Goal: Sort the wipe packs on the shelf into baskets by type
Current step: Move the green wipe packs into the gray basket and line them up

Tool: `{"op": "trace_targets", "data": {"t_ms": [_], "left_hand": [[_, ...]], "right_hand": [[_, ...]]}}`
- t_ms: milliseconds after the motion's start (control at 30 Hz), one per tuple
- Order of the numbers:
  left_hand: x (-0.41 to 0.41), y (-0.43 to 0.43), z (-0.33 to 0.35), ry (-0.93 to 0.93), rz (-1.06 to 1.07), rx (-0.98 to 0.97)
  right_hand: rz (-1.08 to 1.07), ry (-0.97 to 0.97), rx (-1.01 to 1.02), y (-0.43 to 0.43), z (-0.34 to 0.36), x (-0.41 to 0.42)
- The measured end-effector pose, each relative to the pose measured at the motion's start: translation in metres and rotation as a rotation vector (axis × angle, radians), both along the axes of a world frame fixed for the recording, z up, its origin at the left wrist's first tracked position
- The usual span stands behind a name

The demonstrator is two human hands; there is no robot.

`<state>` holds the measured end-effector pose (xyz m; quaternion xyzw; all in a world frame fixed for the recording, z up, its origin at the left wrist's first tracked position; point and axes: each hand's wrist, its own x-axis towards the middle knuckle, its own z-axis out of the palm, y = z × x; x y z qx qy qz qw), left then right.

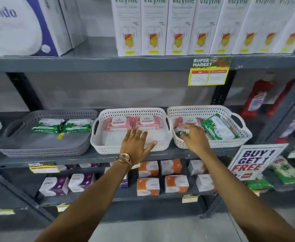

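Three baskets stand side by side on the middle shelf. The grey basket [8,145] on the left holds two green wipe packs [47,126]. The middle white basket [97,147] holds two pink wipe packs [118,124]. The right white basket [230,143] holds a pink pack [187,121] and green packs [216,127] mixed together. My left hand [136,144] hovers over the middle basket's front rim, fingers spread, holding nothing. My right hand [194,137] reaches into the right basket, its fingers lying on a green pack [182,133] at the basket's left side.
White Vizyme boxes [178,27] line the shelf above. Orange and purple boxes [148,186] fill the shelf below. A "Buy 1 Get 1 Free" sign [253,161] juts out at the right. A yellow price tag [208,74] hangs above the right basket.
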<state>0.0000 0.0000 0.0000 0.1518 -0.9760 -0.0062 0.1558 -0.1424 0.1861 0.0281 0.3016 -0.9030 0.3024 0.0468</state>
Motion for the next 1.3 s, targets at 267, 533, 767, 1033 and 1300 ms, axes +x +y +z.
{"op": "trace_targets", "data": {"t_ms": [267, 533, 767, 1033, 1300], "left_hand": [[-0.012, -0.006, -0.031, 0.14, 0.029, -0.076], [-0.021, -0.011, -0.036, 0.239, 0.065, -0.111], [-0.024, -0.015, -0.043, 0.234, 0.04, -0.121], [0.006, -0.039, -0.041, 0.225, -0.082, -0.112], [0.097, -0.12, -0.027, 0.324, -0.088, -0.124]], "right_hand": [[0.04, -0.341, 0.332, 0.003, -0.014, -0.08], [0.188, -0.124, 0.634, -0.006, -0.021, -0.113], [0.119, -0.065, 0.539, -0.002, -0.023, -0.112], [-0.099, -0.16, 0.099, -0.003, 0.012, -0.096], [0.162, -0.242, -0.139, -0.118, 0.063, 0.01]]}}
